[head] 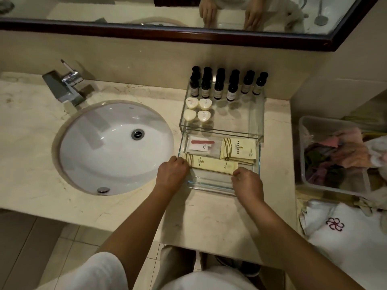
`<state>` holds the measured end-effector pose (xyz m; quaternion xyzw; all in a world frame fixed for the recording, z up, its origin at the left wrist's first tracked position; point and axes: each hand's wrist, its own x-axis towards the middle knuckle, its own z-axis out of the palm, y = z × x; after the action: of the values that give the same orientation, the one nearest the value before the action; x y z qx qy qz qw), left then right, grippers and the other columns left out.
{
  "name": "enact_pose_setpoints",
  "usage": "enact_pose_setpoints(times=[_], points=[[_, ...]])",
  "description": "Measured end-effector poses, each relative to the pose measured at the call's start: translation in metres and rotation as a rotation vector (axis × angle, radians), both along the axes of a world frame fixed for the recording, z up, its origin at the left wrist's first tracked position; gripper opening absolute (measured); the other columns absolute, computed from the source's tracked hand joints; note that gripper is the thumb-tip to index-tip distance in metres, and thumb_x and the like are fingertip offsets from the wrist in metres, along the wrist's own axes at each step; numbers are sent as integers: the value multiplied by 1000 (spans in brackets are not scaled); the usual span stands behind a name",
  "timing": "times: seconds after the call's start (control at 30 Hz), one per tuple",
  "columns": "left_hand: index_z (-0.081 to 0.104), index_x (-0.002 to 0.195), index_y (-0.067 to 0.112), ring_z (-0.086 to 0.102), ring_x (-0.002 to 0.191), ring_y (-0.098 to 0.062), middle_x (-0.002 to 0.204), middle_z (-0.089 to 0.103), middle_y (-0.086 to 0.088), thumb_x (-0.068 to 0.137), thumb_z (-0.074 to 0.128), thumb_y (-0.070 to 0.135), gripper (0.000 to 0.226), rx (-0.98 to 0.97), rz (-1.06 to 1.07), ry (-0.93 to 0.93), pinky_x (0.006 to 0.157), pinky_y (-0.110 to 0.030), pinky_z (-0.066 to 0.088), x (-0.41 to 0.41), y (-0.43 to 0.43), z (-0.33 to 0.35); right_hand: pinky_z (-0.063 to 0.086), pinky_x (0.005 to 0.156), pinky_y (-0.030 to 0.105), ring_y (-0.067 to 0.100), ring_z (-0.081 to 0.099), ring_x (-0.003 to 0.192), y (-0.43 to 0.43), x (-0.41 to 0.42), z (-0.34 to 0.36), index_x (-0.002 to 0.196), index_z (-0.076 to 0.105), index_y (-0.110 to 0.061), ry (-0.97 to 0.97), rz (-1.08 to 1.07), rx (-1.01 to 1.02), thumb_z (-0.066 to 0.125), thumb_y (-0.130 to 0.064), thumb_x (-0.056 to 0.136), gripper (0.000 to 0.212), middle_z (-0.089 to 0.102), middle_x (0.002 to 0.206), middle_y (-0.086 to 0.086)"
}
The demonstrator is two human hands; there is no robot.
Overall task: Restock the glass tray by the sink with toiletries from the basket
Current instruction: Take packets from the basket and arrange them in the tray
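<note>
Spanning the head view: beige marble counter (31, 143); oval sink (94, 160) at 9 o'clock, faucet (65, 86) at 10, dark-framed mirror (125, 11) at 12, floor tiles (52, 248) at 7. At centre, glass tray (209, 186); basket (302, 160) at 3 o'clock. Inside the tray, long yellow packet (211, 164), pinched at its ends by left hand (171, 174) and right hand (248, 183).

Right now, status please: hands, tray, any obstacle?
Left hand, right hand: pinching ends of long cream paper sachet. Sachet inside clear glass tray, front section. Nothing blocking.

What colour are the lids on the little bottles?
Black lids, seen in the head view.
</note>
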<state>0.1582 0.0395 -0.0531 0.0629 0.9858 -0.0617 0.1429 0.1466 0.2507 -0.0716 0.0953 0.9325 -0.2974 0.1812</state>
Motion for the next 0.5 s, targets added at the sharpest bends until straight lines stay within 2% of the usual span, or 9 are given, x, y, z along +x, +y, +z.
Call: enact_pose_setpoints(times=[0.07,0.13,0.2,0.27,0.3,0.33,0.37,0.4,0.5], points=[[58,48,14,50,42,-17,47,51,2,24,86,2,38,-6,7,43,34,-14,20,11,-7,8,51,75,31,27,62,88,-3,2,8,98,67,-14,4,7,-13,55,-15,89,15,68,100,8],[55,47,13,46,41,-17,46,48,1,27,84,-1,38,14,54,77,38,-12,7,27,-21,14,53,74,34,27,63,85,-11,4,17,98,67,-11,15,38,-48,54,-13,89,16,69,99,11],[54,48,14,45,40,-17,46,46,2,30,84,1,37,44,156,109,43,-11,-1,47,-37,13,52,75,32,28,63,87,-22,6,28,102,67,-10,33,84,-74,55,-14,90,18,69,101,11],[58,57,15,52,47,-18,55,52,1,43,85,8,31,32,288,60,38,-14,14,72,-49,26,47,77,28,26,62,94,-39,10,38,108,66,-9,51,166,-78,56,-17,91,21,69,105,9],[62,73,14,59,62,-19,70,58,-1,60,80,12,22,44,372,27,41,-21,28,87,-56,32,46,78,28,25,62,96,-49,13,43,109,66,-10,58,214,-85,56,-18,91,22,69,107,8],[61,93,14,61,83,-22,90,61,-4,78,66,15,17,58,485,-35,53,-28,40,104,-65,38,47,79,29,24,62,96,-62,18,48,109,66,-11,59,267,-94,56,-20,91,22,69,107,7],[54,110,14,57,101,-24,108,56,-5,88,52,16,22,32,587,-105,68,-32,44,122,-74,41,47,79,29,24,63,96,-76,23,53,108,66,-11,62,315,-101,56,-21,91,22,69,107,6],[48,119,14,51,111,-25,118,52,-5,93,44,19,27,27,655,-181,79,-34,44,138,-81,45,47,79,29,25,63,95,-90,29,57,107,66,-11,67,362,-109,56,-21,91,21,69,107,6],[46,123,15,49,117,-27,124,49,-6,94,43,25,31,49,824,-175,87,-37,44,202,-106,69,41,73,25,25,63,93,-142,64,72,103,68,-10,96,522,-168,58,-18,89,18,70,105,5]])
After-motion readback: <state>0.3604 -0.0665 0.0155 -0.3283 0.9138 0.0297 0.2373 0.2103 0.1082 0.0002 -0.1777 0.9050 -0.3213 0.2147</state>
